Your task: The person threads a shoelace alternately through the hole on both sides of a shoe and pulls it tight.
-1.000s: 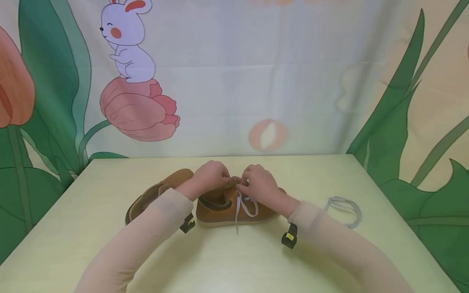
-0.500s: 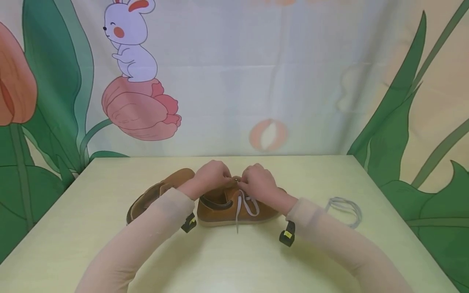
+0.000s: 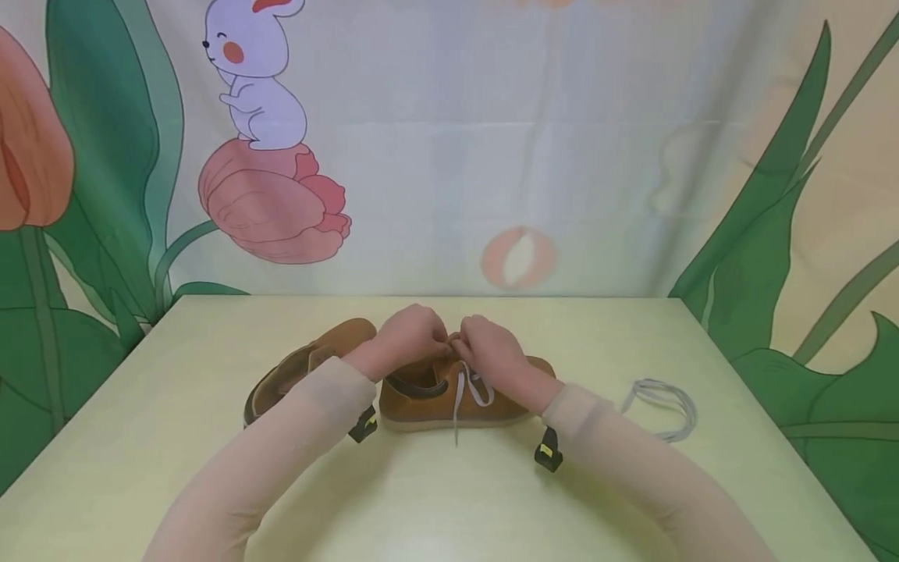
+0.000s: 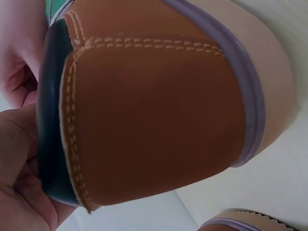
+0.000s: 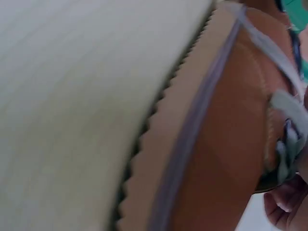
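A brown lace-up shoe [image 3: 421,407] stands upright at the table's middle, toe to the right. My left hand [image 3: 413,337] reaches over its opening and pinches the upper eyelet flap. Close beside it, my right hand [image 3: 497,353] pinches a pale shoelace [image 3: 460,385] at the same flap; the fingertips nearly meet and hide the lace end. One strand of lace hangs down the near side. The left wrist view shows the stitched heel [image 4: 159,120] with fingers [image 4: 17,163] behind the dark collar. Threaded lace [image 5: 291,108] crosses the eyelets in the right wrist view.
A second brown shoe [image 3: 351,334] lies at the left, partly behind the left sleeve [image 3: 288,445]. A loose coil of pale lace [image 3: 691,411] rests on the table [image 3: 449,499] at the right. Behind the table hangs a printed curtain [image 3: 421,156].
My hands have drawn slightly closer together at the flap, and the right fingers have curled in more. The shoe and the hanging lace stay almost where they were.
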`<act>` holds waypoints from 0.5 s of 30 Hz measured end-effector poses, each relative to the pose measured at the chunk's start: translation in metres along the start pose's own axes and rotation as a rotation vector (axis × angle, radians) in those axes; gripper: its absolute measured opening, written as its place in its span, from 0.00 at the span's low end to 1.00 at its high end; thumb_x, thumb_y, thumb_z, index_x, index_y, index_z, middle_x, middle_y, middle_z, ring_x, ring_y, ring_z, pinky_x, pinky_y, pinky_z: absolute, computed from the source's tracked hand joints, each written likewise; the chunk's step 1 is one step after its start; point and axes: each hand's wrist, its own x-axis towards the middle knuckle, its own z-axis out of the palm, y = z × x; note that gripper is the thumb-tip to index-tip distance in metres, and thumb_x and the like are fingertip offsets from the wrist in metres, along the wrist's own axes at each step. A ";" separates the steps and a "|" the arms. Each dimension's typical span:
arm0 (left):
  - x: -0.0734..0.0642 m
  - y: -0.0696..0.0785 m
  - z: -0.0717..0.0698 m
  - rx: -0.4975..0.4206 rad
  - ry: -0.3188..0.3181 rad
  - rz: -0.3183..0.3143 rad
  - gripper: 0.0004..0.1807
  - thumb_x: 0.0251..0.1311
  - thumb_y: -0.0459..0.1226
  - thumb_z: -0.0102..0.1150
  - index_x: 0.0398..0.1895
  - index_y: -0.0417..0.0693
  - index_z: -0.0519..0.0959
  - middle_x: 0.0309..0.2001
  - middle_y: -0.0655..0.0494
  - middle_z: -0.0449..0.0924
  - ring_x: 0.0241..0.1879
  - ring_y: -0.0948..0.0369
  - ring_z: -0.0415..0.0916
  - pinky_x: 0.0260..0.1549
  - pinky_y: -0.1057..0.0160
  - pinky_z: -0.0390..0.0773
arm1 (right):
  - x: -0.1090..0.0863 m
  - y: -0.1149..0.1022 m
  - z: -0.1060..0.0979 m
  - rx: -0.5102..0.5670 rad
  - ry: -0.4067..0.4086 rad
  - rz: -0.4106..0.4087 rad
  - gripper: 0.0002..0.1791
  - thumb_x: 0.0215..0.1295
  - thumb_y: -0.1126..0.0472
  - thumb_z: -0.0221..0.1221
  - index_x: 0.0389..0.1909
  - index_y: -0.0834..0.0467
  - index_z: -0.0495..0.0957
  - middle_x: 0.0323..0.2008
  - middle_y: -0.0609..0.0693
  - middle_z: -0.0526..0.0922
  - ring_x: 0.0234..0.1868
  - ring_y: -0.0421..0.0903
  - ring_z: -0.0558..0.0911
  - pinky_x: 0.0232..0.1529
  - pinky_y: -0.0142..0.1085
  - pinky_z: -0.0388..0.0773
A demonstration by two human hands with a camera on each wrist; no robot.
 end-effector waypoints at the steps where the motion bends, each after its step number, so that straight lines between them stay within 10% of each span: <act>1: 0.001 0.000 -0.001 0.005 -0.004 -0.005 0.23 0.64 0.36 0.65 0.10 0.50 0.70 0.14 0.64 0.63 0.19 0.66 0.59 0.22 0.70 0.58 | 0.000 0.003 0.001 0.007 0.005 -0.014 0.15 0.77 0.57 0.56 0.30 0.59 0.69 0.30 0.51 0.72 0.25 0.42 0.69 0.23 0.30 0.64; 8: 0.004 0.002 -0.003 0.036 -0.013 -0.008 0.21 0.64 0.37 0.65 0.12 0.48 0.75 0.15 0.64 0.65 0.20 0.66 0.61 0.23 0.70 0.60 | 0.010 0.017 0.003 0.119 -0.094 -0.103 0.14 0.79 0.57 0.51 0.45 0.62 0.80 0.35 0.54 0.83 0.32 0.44 0.77 0.38 0.37 0.76; 15: 0.003 0.002 -0.002 0.019 -0.008 -0.037 0.15 0.66 0.38 0.65 0.20 0.44 0.84 0.18 0.62 0.70 0.22 0.65 0.64 0.25 0.69 0.64 | 0.013 0.027 0.006 0.466 -0.131 0.032 0.17 0.77 0.55 0.55 0.51 0.62 0.85 0.46 0.57 0.89 0.43 0.47 0.83 0.49 0.38 0.80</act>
